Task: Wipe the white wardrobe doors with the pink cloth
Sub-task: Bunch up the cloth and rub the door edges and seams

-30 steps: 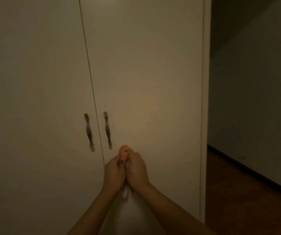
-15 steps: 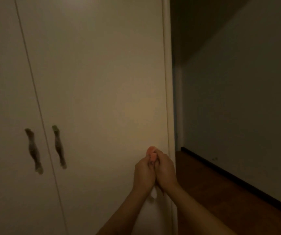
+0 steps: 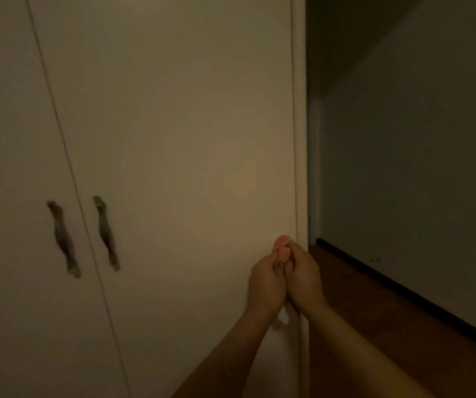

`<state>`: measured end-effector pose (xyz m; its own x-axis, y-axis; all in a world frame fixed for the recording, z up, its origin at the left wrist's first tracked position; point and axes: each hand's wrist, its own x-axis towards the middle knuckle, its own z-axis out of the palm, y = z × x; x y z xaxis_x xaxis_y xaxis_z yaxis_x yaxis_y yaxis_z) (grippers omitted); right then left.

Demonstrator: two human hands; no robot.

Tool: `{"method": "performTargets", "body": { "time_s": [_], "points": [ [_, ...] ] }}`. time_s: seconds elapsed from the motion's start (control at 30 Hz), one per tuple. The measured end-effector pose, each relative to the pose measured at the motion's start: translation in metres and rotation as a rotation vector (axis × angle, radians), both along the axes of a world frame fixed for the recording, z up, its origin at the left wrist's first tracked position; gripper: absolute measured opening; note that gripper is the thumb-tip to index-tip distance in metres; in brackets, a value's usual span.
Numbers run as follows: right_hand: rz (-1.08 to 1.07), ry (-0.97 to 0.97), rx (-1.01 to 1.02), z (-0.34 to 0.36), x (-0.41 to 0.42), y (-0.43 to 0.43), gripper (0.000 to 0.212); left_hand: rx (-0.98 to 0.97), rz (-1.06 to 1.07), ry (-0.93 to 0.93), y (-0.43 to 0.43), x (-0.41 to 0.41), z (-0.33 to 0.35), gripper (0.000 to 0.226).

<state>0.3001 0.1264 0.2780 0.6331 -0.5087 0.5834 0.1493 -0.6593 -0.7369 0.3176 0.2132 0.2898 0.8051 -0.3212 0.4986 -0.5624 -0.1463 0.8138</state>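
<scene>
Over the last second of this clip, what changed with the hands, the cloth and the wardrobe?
The view swung right: the two door handles slid toward the left, and the hands now sit at the right door's outer edge instead of near its handle. Unchanged: left hand and right hand stay clasped around the bunched pink cloth; the doors stay shut.

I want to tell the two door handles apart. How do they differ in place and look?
The left handle sits on the left door, lower in the picture; the right handle sits on the right door, slightly higher. The left handle appears longer. Both are dark, wavy, upright and blurred, flanking the seam between the doors.
</scene>
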Motion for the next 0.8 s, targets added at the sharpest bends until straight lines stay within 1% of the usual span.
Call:
{"method": "performTargets", "body": {
  "time_s": [0.1, 0.17, 0.23, 0.33, 0.47, 0.6, 0.8],
  "points": [
    [0.032, -0.002, -0.019, -0.002, 0.002, 0.027, 0.027, -0.027, 0.018, -0.001, 0.027, 0.000, -0.002, 0.034],
    [0.054, -0.011, -0.018, -0.003, 0.004, 0.047, 0.026, -0.030, 0.029, -0.018, 0.047, 0.000, -0.002, 0.031],
    [0.094, -0.032, -0.017, -0.004, 0.006, 0.077, 0.029, -0.035, 0.066, -0.023, 0.077, 0.001, -0.003, 0.029],
    [0.150, -0.050, -0.020, -0.003, 0.009, 0.114, 0.028, -0.033, 0.132, -0.018, 0.114, 0.003, -0.004, 0.027],
    [0.225, -0.047, -0.034, 0.001, 0.011, 0.164, 0.029, -0.038, 0.191, -0.019, 0.164, 0.008, -0.006, 0.029],
    [0.281, -0.033, -0.022, 0.002, 0.018, 0.211, 0.032, -0.033, 0.250, -0.036, 0.214, 0.010, -0.005, 0.024],
    [0.383, -0.007, -0.022, 0.006, 0.024, 0.280, 0.036, -0.079, 0.329, -0.044, 0.283, 0.009, -0.004, 0.023]
  ]
}}
